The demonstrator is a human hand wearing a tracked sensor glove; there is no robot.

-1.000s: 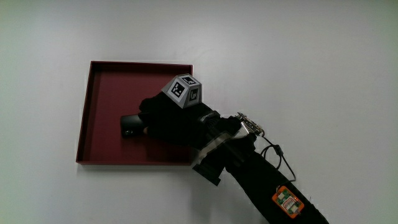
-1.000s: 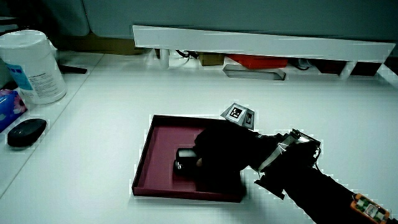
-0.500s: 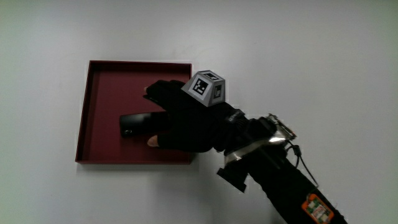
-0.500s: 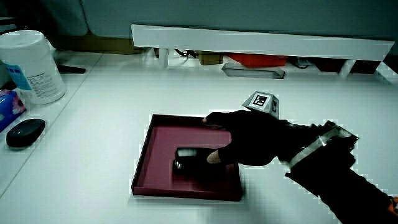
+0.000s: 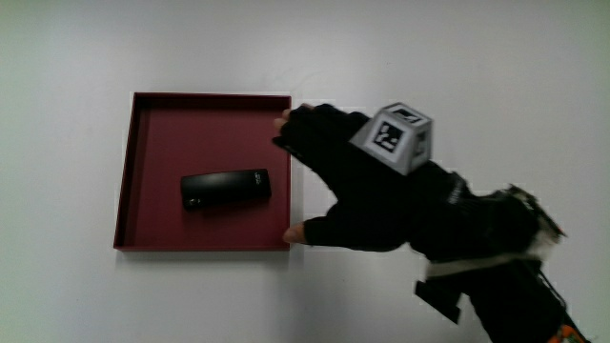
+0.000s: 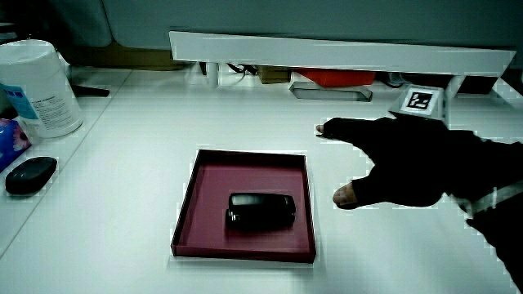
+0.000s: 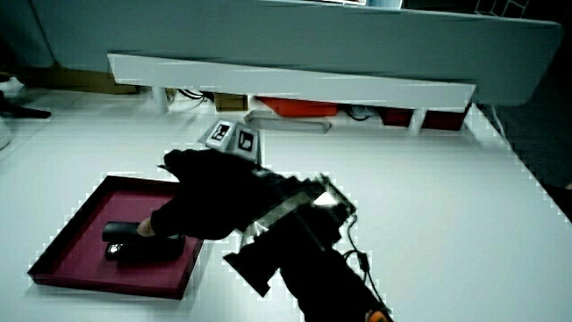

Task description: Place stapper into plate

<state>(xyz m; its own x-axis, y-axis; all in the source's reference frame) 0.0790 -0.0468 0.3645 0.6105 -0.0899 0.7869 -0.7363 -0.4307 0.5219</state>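
From above, the stapler (image 5: 226, 190) lay flat inside the dark red plate (image 5: 152, 114), a little nearer the person than the plate's middle, its long side running from nine to three o'clock. The hand (image 5: 367, 191) hovered at three o'clock from the plate, over the white table (image 5: 477, 67) and just past the plate's rim. Its fingers (image 5: 303, 124) were spread wide with the thumb splayed toward the person, and it held nothing and touched neither stapler nor plate. The patterned cube (image 5: 398, 137) sat on its back.

In a side view, the stapler (image 6: 261, 209) rested in the plate (image 6: 212, 171), and the hand (image 6: 400, 163) hung open beside the plate, apart from it, fingers and thumb parted. A white tub (image 6: 39, 86) and a dark oval object (image 6: 31, 174) stood well apart from the plate, near the table's edge.

In a side view, the hand (image 7: 214, 201) showed in front of part of the plate (image 7: 80, 206), with the stapler (image 7: 134, 243) partly hidden by it; the forearm (image 7: 313, 259) ran toward five o'clock.
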